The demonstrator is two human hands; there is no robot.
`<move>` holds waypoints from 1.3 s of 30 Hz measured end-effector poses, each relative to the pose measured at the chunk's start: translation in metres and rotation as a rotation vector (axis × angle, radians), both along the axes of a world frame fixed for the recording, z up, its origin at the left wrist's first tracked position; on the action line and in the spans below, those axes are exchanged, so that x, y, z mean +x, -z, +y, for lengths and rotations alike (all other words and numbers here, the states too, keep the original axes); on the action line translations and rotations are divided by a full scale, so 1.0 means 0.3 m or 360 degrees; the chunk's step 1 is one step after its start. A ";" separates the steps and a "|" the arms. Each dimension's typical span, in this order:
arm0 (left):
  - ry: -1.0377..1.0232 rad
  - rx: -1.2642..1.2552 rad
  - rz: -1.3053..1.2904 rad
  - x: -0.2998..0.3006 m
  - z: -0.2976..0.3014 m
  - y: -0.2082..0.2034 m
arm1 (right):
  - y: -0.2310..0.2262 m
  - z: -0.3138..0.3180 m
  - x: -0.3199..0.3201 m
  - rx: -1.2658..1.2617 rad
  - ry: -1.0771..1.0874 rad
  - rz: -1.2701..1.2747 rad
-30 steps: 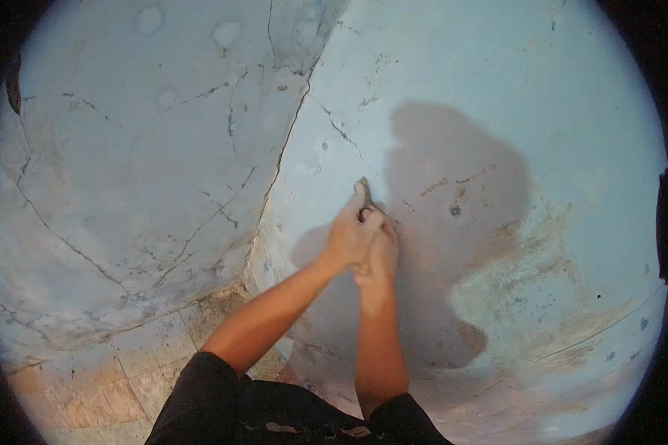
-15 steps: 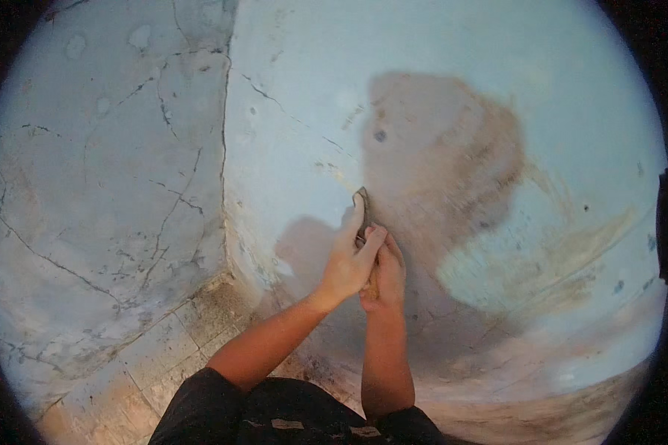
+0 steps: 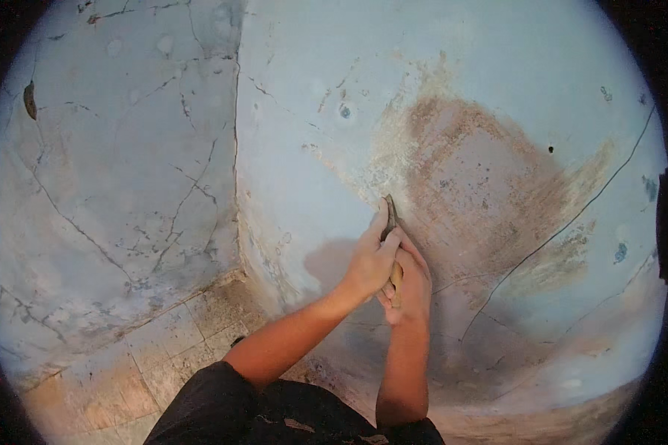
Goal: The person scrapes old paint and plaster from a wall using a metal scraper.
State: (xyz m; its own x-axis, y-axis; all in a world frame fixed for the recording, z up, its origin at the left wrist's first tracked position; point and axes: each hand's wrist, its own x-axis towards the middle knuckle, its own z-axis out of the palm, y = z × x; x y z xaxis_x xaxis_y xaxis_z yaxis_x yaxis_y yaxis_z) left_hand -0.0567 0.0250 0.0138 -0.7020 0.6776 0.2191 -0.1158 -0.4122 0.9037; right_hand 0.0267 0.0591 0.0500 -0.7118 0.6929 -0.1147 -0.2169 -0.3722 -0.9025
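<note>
Hands [image 3: 369, 265] shifted rightward along wall [image 3: 297, 185]; tool [image 3: 391, 213] narrow, dark-tipped, tan-handled.

1. The person's left forearm [image 3: 293, 334] goes slanting up to the right.
2. The right forearm [image 3: 404, 363] stands almost upright.
3. The left hand [image 3: 367, 263] and the right hand [image 3: 417, 278] are touching each other.
4. The left index finger [image 3: 379, 220] is stretched forward.
5. The right hand is curled in a grip, its fingers partly hidden.

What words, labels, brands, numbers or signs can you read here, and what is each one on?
None can be read.
Blue wall: cracks and stains, no lettering visible.
Held tool: no lettering visible.
Dark shirt: pale marks, too unclear to tell whether they are print.
</note>
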 end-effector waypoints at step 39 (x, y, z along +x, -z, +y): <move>-0.0237 -0.0224 0.0038 -0.931 -0.205 0.037 | 0.096 -0.186 -0.944 -0.0187 -0.0019 0.0031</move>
